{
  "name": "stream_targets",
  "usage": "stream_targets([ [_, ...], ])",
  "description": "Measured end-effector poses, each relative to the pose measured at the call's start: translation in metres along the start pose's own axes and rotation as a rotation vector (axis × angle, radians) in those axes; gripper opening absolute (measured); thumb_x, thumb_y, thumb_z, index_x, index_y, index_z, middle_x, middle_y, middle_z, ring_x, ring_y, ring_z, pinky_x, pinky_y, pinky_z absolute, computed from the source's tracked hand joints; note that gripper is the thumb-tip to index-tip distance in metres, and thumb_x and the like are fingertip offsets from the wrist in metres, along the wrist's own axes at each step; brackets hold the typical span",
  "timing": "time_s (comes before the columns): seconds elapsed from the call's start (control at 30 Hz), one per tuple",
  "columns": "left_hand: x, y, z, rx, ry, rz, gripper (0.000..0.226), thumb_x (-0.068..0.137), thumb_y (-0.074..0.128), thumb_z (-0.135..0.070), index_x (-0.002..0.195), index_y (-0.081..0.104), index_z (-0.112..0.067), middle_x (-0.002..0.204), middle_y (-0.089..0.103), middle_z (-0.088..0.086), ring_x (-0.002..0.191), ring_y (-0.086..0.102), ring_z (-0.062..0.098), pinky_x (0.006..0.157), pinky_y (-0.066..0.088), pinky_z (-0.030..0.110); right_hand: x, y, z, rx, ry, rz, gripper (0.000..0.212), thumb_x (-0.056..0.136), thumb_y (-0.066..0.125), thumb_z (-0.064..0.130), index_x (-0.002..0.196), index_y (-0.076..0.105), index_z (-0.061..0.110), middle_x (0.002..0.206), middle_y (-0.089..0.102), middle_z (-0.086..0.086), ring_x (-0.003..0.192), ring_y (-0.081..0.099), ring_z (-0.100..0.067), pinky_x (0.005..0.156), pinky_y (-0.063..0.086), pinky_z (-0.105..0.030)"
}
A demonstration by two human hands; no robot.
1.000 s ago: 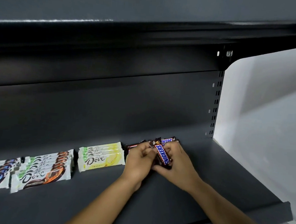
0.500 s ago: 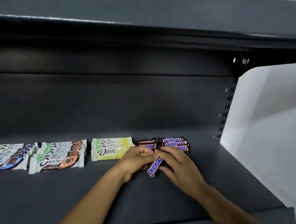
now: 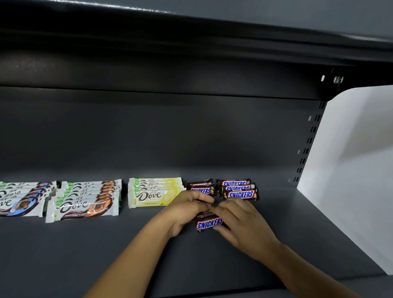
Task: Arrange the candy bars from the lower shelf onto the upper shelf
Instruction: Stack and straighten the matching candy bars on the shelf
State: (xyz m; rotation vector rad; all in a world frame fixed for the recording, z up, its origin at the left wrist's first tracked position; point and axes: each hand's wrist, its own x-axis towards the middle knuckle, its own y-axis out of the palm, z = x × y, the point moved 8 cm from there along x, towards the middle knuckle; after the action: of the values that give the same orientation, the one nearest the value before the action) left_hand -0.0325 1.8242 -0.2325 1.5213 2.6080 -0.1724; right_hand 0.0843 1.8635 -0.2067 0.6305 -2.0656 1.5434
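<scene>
On the dark grey shelf (image 3: 92, 253) both hands meet over one brown Snickers bar (image 3: 209, 223) that lies almost level near the middle. My left hand (image 3: 184, 211) curls on its left end and my right hand (image 3: 244, 223) grips its right end. Just behind them stands a row of Snickers bars (image 3: 240, 190) and a smaller pair of Snickers (image 3: 200, 187) to its left. Part of the held bar is hidden by fingers.
To the left lie stacks of Dove bars: a yellow stack (image 3: 155, 192), an orange-brown stack (image 3: 85, 199) and a blue stack (image 3: 15, 201). Another shelf (image 3: 198, 31) overhangs above. A perforated upright (image 3: 308, 144) and white wall (image 3: 362, 170) bound the right side.
The Snickers bar between my hands has turned from upright-diagonal to nearly level and come slightly toward me. The Snickers rows behind are now uncovered. The camera shifted, so the Dove stacks show further right.
</scene>
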Motion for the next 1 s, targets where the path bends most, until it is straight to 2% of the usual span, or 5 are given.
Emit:
stream_targets([
  [0.1,-0.001,-0.003,-0.008,-0.078,0.037,-0.052,0.016,0.090,0.051,0.003,0.094,0.062,-0.008,0.081,0.068,0.008,0.068,0.063,0.013,0.064,0.052,0.021,0.001,0.002,-0.001,0.014,0.034,-0.004,0.035,0.082,0.053,0.041,0.107,0.059,0.017,0.099,0.058,0.002,0.089,0.050,-0.012,0.077,0.046,-0.024],
  [0.23,-0.006,-0.037,-0.034,-0.126,0.271,-0.343,0.021,0.090,0.049,0.003,0.086,0.060,-0.014,0.075,0.068,-0.002,0.064,0.058,0.008,0.060,0.048,0.014,0.012,0.009,-0.009,-0.045,0.033,0.067,0.032,0.075,0.061,0.041,0.097,0.066,0.018,0.088,0.060,0.004,0.080,0.054,-0.012,0.069,0.049,-0.026],
  [0.33,-0.010,-0.054,-0.037,-0.187,0.325,-0.475,0.022,0.090,0.051,0.002,0.083,0.061,-0.017,0.073,0.067,-0.004,0.062,0.057,0.005,0.055,0.046,0.010,0.031,0.017,-0.018,-0.106,0.033,0.120,0.027,0.072,0.067,0.040,0.090,0.068,0.019,0.083,0.061,0.004,0.076,0.057,-0.015,0.066,0.050,-0.029],
  [0.67,-0.008,-0.070,-0.026,-0.104,0.314,-0.606,0.020,0.085,0.055,-0.004,0.081,0.063,-0.022,0.078,0.072,-0.005,0.075,0.064,0.014,0.085,0.052,0.039,0.060,0.055,-0.023,-0.241,0.145,0.194,0.028,0.063,0.078,0.038,0.081,0.068,0.020,0.080,0.065,0.003,0.079,0.058,-0.020,0.064,0.046,-0.033],
  [1.0,-0.002,-0.068,-0.025,0.073,0.362,-0.618,0.025,0.087,0.052,-0.004,0.077,0.061,-0.025,0.078,0.071,-0.006,0.073,0.063,0.012,0.079,0.052,0.032,0.054,0.060,-0.027,-0.192,0.246,0.164,0.041,0.059,0.081,0.037,0.095,0.069,0.020,0.091,0.065,0.002,0.084,0.059,-0.020,0.070,0.049,-0.034],
])
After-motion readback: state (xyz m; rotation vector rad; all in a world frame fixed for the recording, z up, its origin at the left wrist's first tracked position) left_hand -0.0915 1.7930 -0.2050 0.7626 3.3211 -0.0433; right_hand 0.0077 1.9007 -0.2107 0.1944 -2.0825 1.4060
